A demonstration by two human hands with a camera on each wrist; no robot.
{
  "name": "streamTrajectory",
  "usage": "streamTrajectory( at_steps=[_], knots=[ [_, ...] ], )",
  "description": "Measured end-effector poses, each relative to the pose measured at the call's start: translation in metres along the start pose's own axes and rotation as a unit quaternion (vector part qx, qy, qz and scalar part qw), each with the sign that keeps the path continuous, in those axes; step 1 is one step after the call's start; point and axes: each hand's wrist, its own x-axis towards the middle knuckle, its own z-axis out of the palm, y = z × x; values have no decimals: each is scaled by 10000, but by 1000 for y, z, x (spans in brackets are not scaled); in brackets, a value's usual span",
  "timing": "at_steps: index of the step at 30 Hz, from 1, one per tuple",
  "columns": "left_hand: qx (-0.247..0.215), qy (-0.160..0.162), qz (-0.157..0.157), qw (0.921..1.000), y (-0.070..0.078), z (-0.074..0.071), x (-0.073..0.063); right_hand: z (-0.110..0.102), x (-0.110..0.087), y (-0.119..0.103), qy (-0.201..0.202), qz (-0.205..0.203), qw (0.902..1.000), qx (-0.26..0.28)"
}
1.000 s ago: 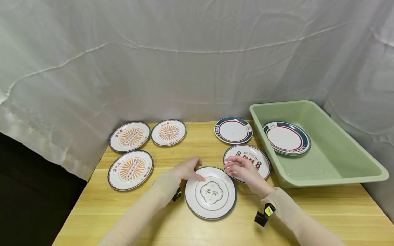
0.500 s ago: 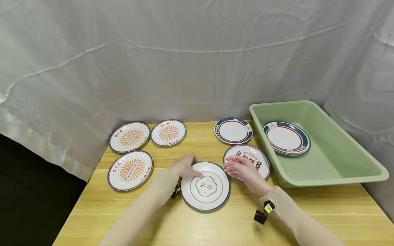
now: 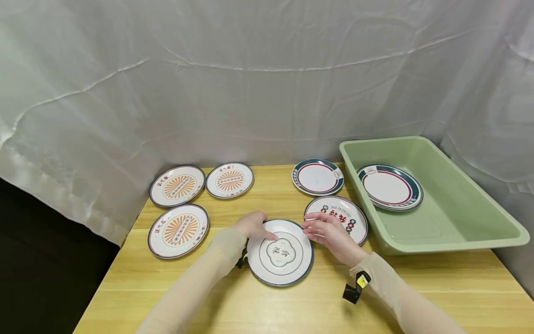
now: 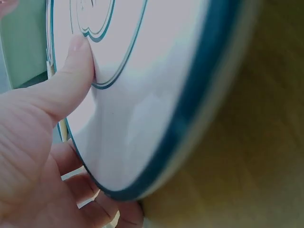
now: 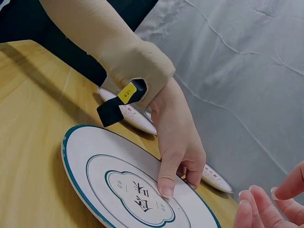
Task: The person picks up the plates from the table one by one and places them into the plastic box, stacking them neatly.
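Note:
A white plate point(image 3: 280, 273) with a blue-green rim and a flower-shaped emblem is in my left hand point(image 3: 252, 225). The thumb lies over its face and the fingers curl under its edge, as the left wrist view shows. In that view the plate point(image 4: 128, 118) stands tilted, its rim off the table. My right hand point(image 3: 331, 233) hovers just right of the plate, fingers loosely bent, with nothing in them. It partly covers a plate with red lettering point(image 3: 356, 218). In the right wrist view its fingertips point(image 5: 259, 204) appear at the lower right, apart from the plate.
Several orange sunburst plates point(image 3: 178, 230) lie at the left of the wooden table point(image 3: 292, 311). A green-rimmed plate point(image 3: 318, 177) is at the back, beside a green tub point(image 3: 454, 185) that holds another green-rimmed plate point(image 3: 388, 185). Grey cloth point(image 3: 267, 102) hangs behind.
My left hand has shifted the emblem plate slightly away from me and to the left, with a small turn, mostly in the first half second. The right hand has barely moved.

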Motion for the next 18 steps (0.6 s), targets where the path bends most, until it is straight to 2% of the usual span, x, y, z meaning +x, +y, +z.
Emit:
streamTrajectory(
  at_steps=[10,14,18],
  knots=[
    [-346,166,-141,9992,-9,3,0,0,-1,2,266,-61,9995,151],
    [-807,239,-258,9961,-14,2,0,1,-1,1,292,-90,9994,162],
    [-1334,300,-203,9904,-22,1,3,1,-1,2,255,-83,9994,229]
  ],
)
